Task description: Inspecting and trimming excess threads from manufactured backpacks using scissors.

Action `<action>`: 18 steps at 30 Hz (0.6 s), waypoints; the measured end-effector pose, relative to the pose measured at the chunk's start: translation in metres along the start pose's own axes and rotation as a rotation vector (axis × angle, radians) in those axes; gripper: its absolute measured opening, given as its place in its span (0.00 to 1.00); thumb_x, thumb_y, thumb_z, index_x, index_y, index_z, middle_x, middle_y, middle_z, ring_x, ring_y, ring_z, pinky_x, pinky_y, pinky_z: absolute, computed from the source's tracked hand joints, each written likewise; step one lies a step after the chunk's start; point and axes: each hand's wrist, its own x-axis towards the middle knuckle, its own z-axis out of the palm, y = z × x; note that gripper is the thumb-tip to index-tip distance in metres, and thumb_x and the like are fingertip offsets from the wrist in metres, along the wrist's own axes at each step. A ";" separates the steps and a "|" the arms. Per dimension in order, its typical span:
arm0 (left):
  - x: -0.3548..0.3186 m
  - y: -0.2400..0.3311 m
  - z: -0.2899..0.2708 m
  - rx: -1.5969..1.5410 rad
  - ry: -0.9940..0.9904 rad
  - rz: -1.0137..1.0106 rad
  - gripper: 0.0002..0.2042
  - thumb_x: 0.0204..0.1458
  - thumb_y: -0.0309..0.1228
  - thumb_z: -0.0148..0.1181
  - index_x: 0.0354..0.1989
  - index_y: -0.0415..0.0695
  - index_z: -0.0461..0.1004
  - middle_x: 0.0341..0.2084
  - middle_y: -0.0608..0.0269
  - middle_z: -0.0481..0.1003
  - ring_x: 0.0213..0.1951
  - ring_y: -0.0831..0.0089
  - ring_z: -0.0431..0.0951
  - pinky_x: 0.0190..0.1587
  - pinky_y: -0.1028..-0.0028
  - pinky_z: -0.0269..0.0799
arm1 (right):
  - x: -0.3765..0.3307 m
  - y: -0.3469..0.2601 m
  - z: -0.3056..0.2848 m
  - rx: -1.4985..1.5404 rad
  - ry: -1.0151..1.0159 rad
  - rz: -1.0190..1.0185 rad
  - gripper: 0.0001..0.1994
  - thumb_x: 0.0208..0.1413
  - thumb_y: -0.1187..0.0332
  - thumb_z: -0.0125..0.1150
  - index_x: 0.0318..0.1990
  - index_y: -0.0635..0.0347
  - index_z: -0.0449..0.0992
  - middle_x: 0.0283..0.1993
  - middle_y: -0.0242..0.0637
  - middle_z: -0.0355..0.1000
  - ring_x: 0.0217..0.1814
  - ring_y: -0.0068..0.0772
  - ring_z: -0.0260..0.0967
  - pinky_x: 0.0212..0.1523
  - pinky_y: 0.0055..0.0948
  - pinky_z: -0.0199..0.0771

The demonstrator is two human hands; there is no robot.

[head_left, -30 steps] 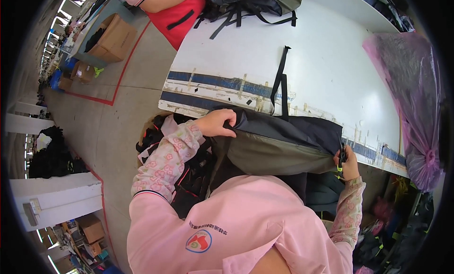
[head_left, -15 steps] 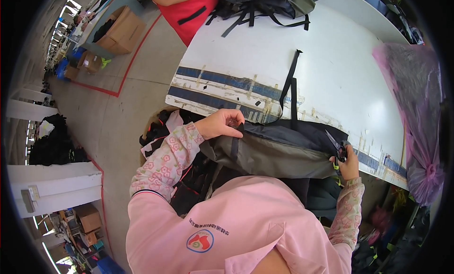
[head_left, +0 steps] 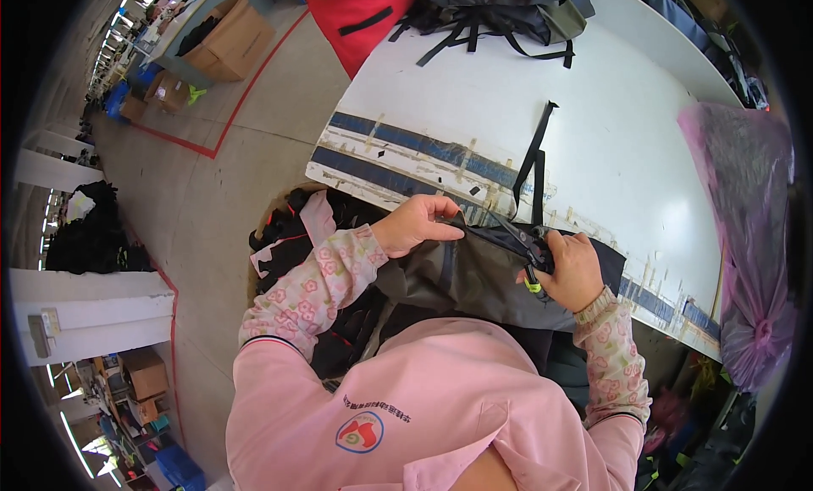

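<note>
A dark grey and black fabric piece (head_left: 500, 279), apparently part of a bag, hangs over the near edge of the white table (head_left: 627, 152) against my body. With thumb and fingers pinched, my left hand (head_left: 423, 224) grips its upper edge near the left end. My right hand (head_left: 572, 267) holds black scissors (head_left: 532, 252) with a yellow-green bit at the handle. Their blades point up and left along the fabric's upper edge, toward my left fingers. Whether the blades touch the fabric I cannot tell. Two black straps (head_left: 533, 165) run from the fabric onto the tabletop.
Dark bags with straps (head_left: 508, 8) lie at the table's far side, beside a person in a red apron (head_left: 360, 21). A pink translucent plastic sack (head_left: 741, 237) stands at the right. Below left, a box holds black pieces (head_left: 284, 228). Cardboard boxes (head_left: 229, 42) stand far left.
My right hand has carried the scissors left along the fabric, from its right end to near my left hand. My left hand keeps its pinch on the edge.
</note>
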 end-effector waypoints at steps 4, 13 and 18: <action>-0.001 -0.004 0.000 -0.025 0.003 -0.002 0.10 0.47 0.19 0.64 0.38 0.40 0.73 0.34 0.70 0.73 0.37 0.84 0.73 0.44 0.82 0.69 | 0.004 -0.003 -0.004 -0.066 -0.012 -0.082 0.33 0.34 0.38 0.70 0.32 0.62 0.69 0.26 0.40 0.70 0.34 0.42 0.69 0.40 0.38 0.62; 0.000 -0.001 0.006 -0.029 -0.037 -0.031 0.10 0.46 0.18 0.64 0.37 0.40 0.73 0.34 0.70 0.73 0.37 0.84 0.72 0.45 0.82 0.69 | 0.006 -0.010 -0.004 -0.037 -0.053 -0.128 0.34 0.35 0.37 0.67 0.34 0.63 0.71 0.30 0.39 0.71 0.38 0.42 0.69 0.41 0.38 0.61; 0.000 -0.004 0.007 -0.017 -0.058 -0.011 0.11 0.46 0.17 0.64 0.37 0.40 0.73 0.34 0.70 0.72 0.38 0.84 0.71 0.45 0.82 0.68 | 0.009 -0.016 -0.006 -0.052 -0.057 -0.130 0.32 0.35 0.39 0.68 0.33 0.62 0.71 0.30 0.40 0.71 0.37 0.42 0.69 0.41 0.38 0.61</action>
